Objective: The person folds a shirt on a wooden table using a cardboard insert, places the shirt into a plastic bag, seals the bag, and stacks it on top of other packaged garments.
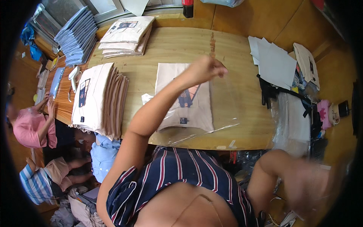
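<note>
A folded cream garment (203, 109) with dark labels lies on the table in front of me. Thin clear plastic, apparently a bag (225, 109), covers part of it and spreads past its right side. My left hand (208, 69) reaches across the garment, its fingers pinched at the far right part of the plastic. Off the table's near right corner is my right hand (308, 183), smeared by motion, so its fingers and anything in them cannot be made out.
Stacks of folded cream garments (92, 96) and a blue stack (76, 36) stand left. White sheets (274, 62) and a pile of clear bags (293, 117) lie right. A person in pink (32, 128) works at the left; a person in stripes (39, 185) is below them.
</note>
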